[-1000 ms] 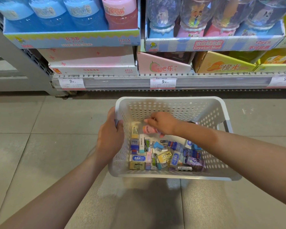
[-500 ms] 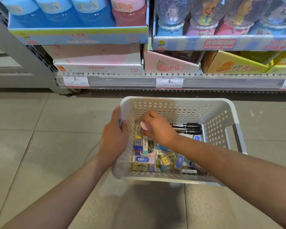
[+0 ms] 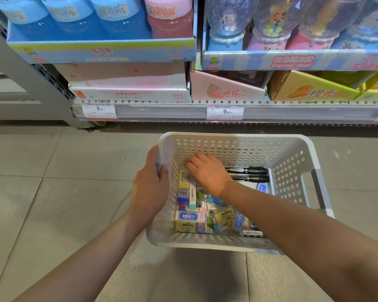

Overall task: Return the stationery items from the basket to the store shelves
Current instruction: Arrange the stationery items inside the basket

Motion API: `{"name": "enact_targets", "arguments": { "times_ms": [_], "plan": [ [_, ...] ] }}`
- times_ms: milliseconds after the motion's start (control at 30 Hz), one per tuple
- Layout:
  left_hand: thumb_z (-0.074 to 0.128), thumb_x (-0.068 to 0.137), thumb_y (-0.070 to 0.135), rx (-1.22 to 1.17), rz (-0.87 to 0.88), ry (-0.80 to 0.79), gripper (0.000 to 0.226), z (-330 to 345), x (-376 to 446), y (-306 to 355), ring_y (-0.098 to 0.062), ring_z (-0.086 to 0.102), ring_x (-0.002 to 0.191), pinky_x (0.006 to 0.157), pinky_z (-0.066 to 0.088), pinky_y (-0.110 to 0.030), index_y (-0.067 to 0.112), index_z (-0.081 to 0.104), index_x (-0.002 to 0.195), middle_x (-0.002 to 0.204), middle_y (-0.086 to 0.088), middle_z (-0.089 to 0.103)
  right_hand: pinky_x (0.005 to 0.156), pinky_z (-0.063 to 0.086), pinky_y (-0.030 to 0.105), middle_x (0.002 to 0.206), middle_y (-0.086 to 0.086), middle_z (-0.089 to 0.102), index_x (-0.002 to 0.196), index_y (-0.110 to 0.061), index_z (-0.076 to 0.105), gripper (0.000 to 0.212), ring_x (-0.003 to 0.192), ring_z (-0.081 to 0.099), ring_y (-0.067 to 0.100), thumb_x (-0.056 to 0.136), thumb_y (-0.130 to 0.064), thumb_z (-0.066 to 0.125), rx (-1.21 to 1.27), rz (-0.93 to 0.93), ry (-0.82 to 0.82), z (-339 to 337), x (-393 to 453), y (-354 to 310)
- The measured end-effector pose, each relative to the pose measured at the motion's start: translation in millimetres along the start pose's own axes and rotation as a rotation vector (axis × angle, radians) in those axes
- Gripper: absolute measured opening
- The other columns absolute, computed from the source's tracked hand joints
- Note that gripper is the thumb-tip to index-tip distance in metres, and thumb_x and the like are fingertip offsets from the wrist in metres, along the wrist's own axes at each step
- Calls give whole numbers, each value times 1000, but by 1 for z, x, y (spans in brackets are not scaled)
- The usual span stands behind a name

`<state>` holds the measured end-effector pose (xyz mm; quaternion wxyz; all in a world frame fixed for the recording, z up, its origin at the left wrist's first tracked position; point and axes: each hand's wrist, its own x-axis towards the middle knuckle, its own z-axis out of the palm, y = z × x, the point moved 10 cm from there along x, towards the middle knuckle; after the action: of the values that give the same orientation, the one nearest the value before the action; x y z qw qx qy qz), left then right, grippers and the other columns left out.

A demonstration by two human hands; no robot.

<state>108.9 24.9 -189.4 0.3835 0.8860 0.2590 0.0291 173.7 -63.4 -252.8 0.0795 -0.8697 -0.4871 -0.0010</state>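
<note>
white perforated basket (image 3: 238, 147) at lower centre of the frame, over grey floor tiles (image 3: 52, 192). left hand (image 3: 150, 188) grips its left rim. right hand (image 3: 207, 173) reaches inside, fingers curled; cannot tell what it holds. boxed erasers (image 3: 187, 216) and 2 black markers (image 3: 248, 173) lie inside.

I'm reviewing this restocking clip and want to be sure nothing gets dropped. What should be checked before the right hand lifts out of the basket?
1. Basket supported: ok, left hand grips its left rim.
2. Right hand inside basket: ok, at the far left corner.
3. Item secured in right hand: cannot tell, fingers curl downward and hide it.
4. Black markers clear of the hand: ok, lying beside it.
5. Boxed erasers settled: ok, on the basket floor.
</note>
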Motion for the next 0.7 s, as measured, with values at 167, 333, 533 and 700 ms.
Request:
{"name": "enact_targets", "arguments": {
  "times_ms": [167, 333, 533, 700],
  "plan": [
    [38, 99, 23, -7, -7, 4, 43, 0, 1, -3, -4, 57, 73, 60, 45, -22, 28, 28, 141, 98, 4, 56, 72, 53, 28, 93, 3, 70, 90, -13, 70, 42, 83, 65, 20, 51, -10, 87, -10, 32, 30, 3, -4, 1],
    [38, 99, 23, -5, -14, 1, 45, 1, 0, -4, -3, 56, 69, 53, 42, -15, 27, 27, 143, 93, 7, 55, 78, 55, 34, 97, 8, 70, 93, -7, 70, 42, 88, 66, 25, 54, -6, 85, -14, 23, 56, 3, -7, 2],
    [38, 99, 23, -3, -24, -12, 45, 1, 0, -3, -2, 55, 69, 53, 40, -12, 28, 26, 143, 100, 8, 54, 84, 54, 37, 103, 11, 70, 104, -4, 70, 43, 92, 67, 27, 63, -10, 82, -26, -39, 70, -2, -18, 1],
    [39, 99, 23, -13, -31, -8, 46, 1, 0, -4, -3, 54, 69, 57, 42, -15, 27, 25, 143, 101, 7, 55, 74, 51, 33, 101, 8, 68, 108, -6, 67, 40, 86, 65, 25, 70, -18, 68, -23, -164, 102, -13, -13, -22]
  ]
}}
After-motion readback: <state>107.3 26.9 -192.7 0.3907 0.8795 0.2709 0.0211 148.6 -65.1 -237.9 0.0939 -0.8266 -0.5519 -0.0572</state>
